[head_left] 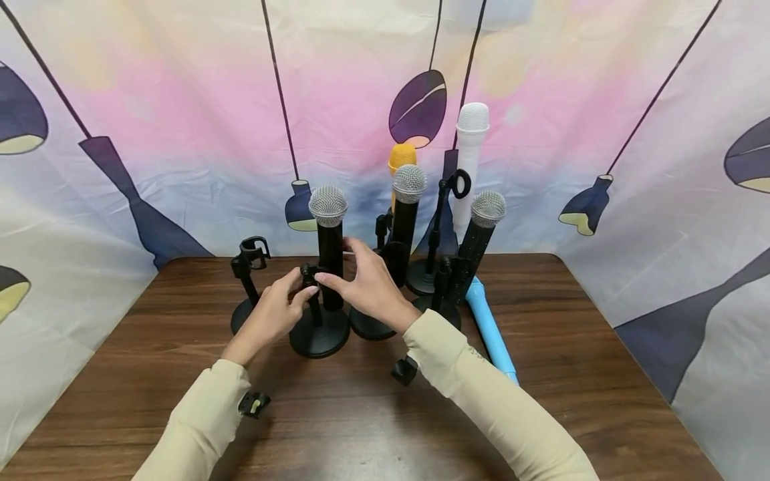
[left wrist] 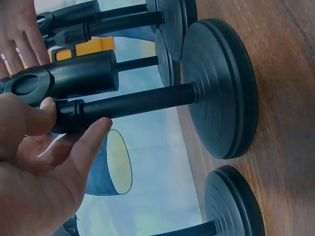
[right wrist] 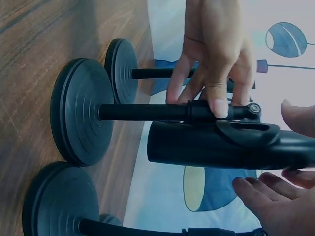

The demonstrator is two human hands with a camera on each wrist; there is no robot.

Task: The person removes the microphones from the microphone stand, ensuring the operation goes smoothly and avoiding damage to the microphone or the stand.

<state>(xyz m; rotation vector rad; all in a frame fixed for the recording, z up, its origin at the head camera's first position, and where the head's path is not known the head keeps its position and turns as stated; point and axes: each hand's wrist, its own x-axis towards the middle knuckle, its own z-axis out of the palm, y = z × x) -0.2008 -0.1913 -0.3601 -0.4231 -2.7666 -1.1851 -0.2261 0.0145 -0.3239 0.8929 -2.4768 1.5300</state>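
A black microphone with a silver mesh head (head_left: 329, 206) sits upright in the clip of a black desk microphone stand (head_left: 319, 336). My left hand (head_left: 272, 315) pinches the upper tube of that stand, just below the clip; the left wrist view shows the thumb and fingers (left wrist: 93, 142) about its collar. Around the microphone body (right wrist: 197, 147), my right hand (head_left: 374, 287) is spread, thumb on one side and loosely extended fingers (right wrist: 263, 194) on the other. In the right wrist view a gap shows between thumb and microphone.
An unoccupied stand (head_left: 242, 314) is at the left. Rightward are two more silver-headed microphones (head_left: 410, 184) (head_left: 488, 208) on stands, a tall empty-clipped stand (head_left: 430, 267), a yellow microphone (head_left: 402, 157) and a white one (head_left: 472, 133). A blue microphone (head_left: 493, 334) lies on the wooden table (head_left: 337, 427).
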